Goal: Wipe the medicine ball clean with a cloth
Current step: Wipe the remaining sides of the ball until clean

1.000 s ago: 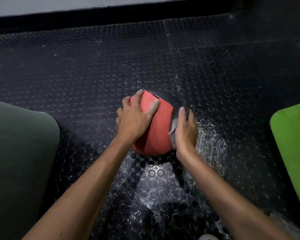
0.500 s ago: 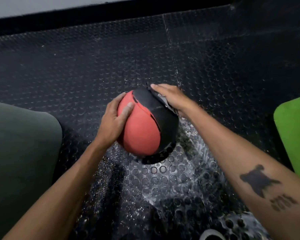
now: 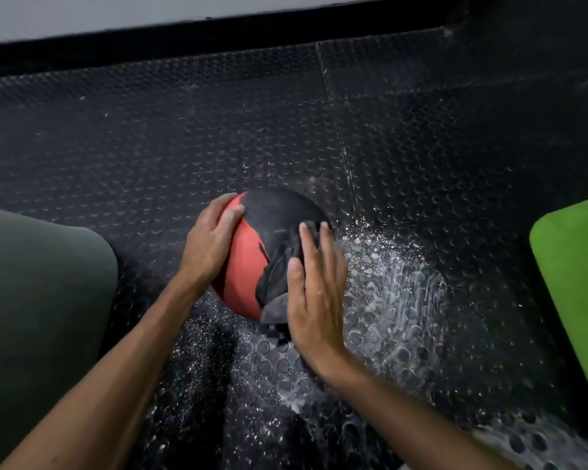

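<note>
Matt rubbery medicine ball (image 3: 243, 266), soft dark cloth (image 3: 279, 276), wet studded rubber floor (image 3: 150, 137).

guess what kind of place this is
Probably a gym or workout room. The floor is black rubber matting with raised studs, a red and black medicine ball sits on it, and a bright green pad lies at the right edge.
</note>
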